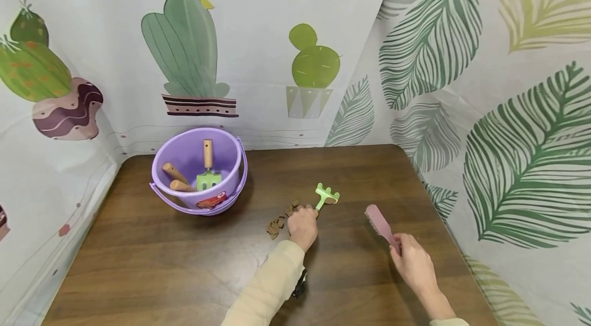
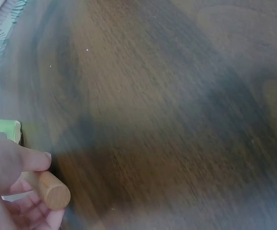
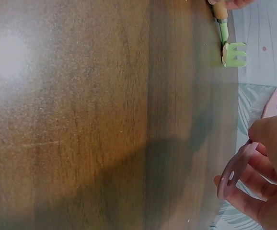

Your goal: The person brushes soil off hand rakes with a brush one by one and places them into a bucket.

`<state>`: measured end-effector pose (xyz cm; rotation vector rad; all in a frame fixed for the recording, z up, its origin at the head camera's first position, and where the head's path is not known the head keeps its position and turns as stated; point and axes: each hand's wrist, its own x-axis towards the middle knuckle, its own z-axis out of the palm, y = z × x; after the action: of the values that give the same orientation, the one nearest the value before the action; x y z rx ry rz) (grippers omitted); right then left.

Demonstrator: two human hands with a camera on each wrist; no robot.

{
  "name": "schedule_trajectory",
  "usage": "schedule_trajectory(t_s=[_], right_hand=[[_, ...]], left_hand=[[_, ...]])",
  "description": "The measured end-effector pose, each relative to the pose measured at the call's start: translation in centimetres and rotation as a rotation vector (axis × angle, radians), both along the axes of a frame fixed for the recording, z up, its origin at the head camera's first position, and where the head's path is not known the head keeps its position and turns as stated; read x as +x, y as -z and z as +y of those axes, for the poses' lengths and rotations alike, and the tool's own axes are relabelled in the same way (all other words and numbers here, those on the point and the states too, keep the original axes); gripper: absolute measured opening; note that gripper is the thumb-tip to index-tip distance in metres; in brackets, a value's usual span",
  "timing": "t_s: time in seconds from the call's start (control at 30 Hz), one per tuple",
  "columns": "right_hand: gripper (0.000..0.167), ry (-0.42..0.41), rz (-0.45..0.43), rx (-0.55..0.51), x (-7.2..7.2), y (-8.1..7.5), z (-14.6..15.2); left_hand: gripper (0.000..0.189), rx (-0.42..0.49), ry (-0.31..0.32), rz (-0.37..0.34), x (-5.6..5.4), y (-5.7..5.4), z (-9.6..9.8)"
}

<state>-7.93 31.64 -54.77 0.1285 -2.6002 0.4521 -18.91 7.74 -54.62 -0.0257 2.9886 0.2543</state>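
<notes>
My left hand grips the wooden handle of a small rake with green tines. In the right wrist view the same green rake head shows near the top, its tines spread. Beside the left hand, brown crumbly pieces lie on the table. My right hand holds a pink brush by its handle, above the table's right side. The handle has a slot near its end in the right wrist view; the pale bristles are partly hidden.
A purple bucket stands at the table's back left. Inside it are another green rake and two more wooden handles. The brown wooden table ends at patterned cloth behind and to the right.
</notes>
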Motion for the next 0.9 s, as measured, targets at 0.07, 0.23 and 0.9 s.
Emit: schedule_trajectory(t_s=[0.07, 0.23, 0.9], right_hand=[[0.026, -0.006, 0.000, 0.003, -0.1, 0.0, -0.1], [0.025, -0.019, 0.008, 0.013, -0.2, 0.1, -0.2], [0.023, -0.029, -0.015, 0.009, -0.3, -0.4, -2.3]], left_hand=[[0.010, 0.000, 0.008, 0.002, 0.1, -0.1, -0.3], [0.018, -0.011, 0.038, 0.003, 0.3, -0.3, -1.3], [0.023, -0.016, 0.169, 0.137, 1.1, -1.8, -4.7]])
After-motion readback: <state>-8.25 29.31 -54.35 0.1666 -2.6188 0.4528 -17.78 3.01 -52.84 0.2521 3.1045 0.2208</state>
